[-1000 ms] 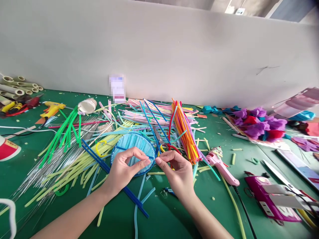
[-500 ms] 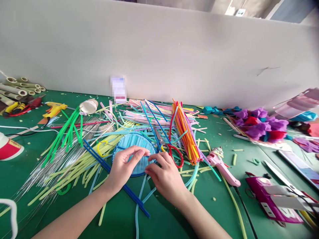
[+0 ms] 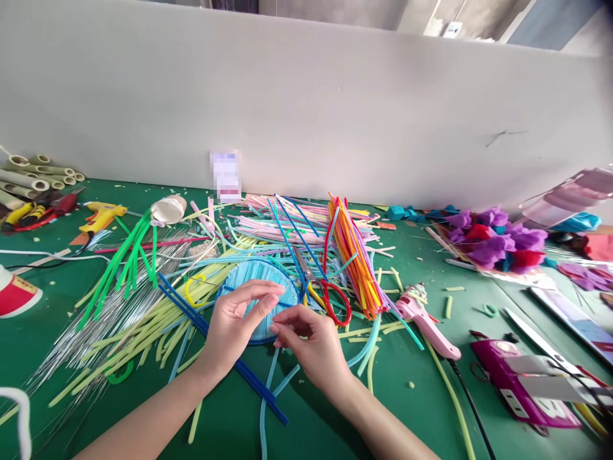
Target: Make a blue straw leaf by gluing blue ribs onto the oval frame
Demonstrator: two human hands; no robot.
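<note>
A round light-blue disc (image 3: 261, 275) with a darker blue rim lies in the middle of the table, its surface covered in side-by-side strands. Above its near left part is my left hand (image 3: 242, 319), thumb and fingertips pinched together. My right hand (image 3: 309, 338) is over the disc's near right edge, its thumb pressed to the index finger. Whatever either pinch holds is too small to make out. Dark-blue pipe cleaners (image 3: 261, 390) pass beneath my left wrist. Just beyond my right hand rest red-handled scissors (image 3: 338, 303), partly among pipe cleaners.
Orange pipe cleaners (image 3: 354, 262) stand bundled behind the scissors. A pink glue gun (image 3: 428, 326) and purple power strip (image 3: 522, 383) lie to the right. Leftward are yellow-green pipe cleaners (image 3: 138, 326), metal wires (image 3: 90, 332) and a yellow glue gun (image 3: 103, 217). A partition (image 3: 306, 108) closes the back.
My right hand has drawn slightly down and left, its fingers curling into a tighter pinch. The left hand keeps its pinch over the disc. The whole view has shifted slightly.
</note>
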